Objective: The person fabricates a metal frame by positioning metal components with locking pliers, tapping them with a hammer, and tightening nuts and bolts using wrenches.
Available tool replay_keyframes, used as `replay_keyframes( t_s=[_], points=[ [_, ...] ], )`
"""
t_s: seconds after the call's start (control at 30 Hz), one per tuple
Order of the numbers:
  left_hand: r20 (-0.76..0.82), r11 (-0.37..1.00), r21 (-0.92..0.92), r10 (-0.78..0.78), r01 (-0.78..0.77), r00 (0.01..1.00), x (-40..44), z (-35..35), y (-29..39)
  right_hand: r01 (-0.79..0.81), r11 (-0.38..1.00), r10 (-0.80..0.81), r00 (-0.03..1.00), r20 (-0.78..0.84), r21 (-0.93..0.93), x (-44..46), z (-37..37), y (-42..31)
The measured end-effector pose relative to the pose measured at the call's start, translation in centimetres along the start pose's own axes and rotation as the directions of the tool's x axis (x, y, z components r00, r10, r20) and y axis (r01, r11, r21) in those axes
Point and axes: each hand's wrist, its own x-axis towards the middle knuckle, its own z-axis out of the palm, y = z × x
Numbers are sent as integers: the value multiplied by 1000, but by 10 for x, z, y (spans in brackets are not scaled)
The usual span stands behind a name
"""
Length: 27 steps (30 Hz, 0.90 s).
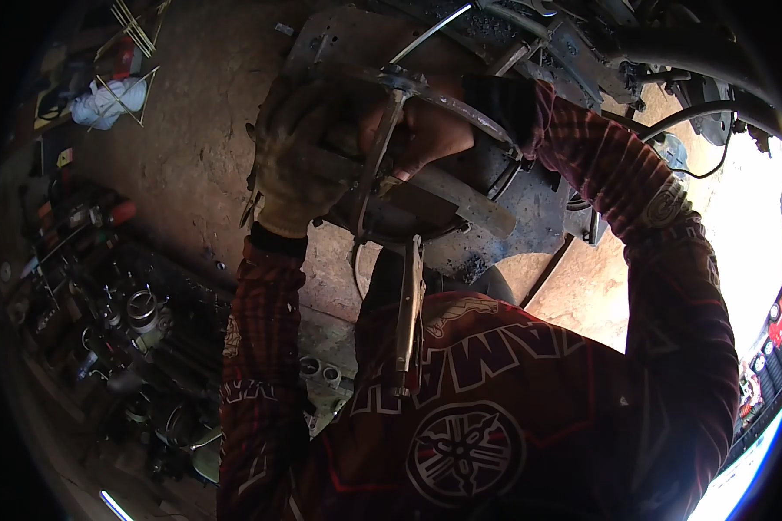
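My left hand [300, 165], in a worn tan work glove, is closed at the left of a curved metal frame [378, 165]; what its fingers grip is in shadow. My right hand [430, 139] looks bare, with a dark cuff at the wrist. It reaches behind the frame's bars, its fingers curled close to the glove around something hidden. Just below the right hand, a flat metal bar [469, 204] slants down to the right. Locking pliers [411, 317] hang from the frame's lower part, handles pointing toward my chest.
A dark metal plate [530, 217] lies under the work. Tubes and machine parts [686, 61] crowd the upper right. Several metal parts and tools [139, 313] are heaped at the left. A white bundle [109, 102] lies on the brown floor [191, 113].
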Motion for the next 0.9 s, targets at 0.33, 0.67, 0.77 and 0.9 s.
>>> replay_keyframes(
  t_s=[0.33,0.67,0.77,0.9],
  points=[
    [89,997,-47,-63,68,994,4,-3,-1,-144,988,140,988,70,57,6,-1,-1],
    [-2,1000,-21,8,-8,1000,-1,1,-3,-157,980,150,987,58,123,6,3,1],
    [-1,1000,-17,1,-1,1000,-1,1,-4,-124,968,124,992,15,220,1,3,3],
    [4,1000,-16,-2,2,1000,-1,2,-4,-121,930,143,989,-40,346,-1,4,1]
  ],
)
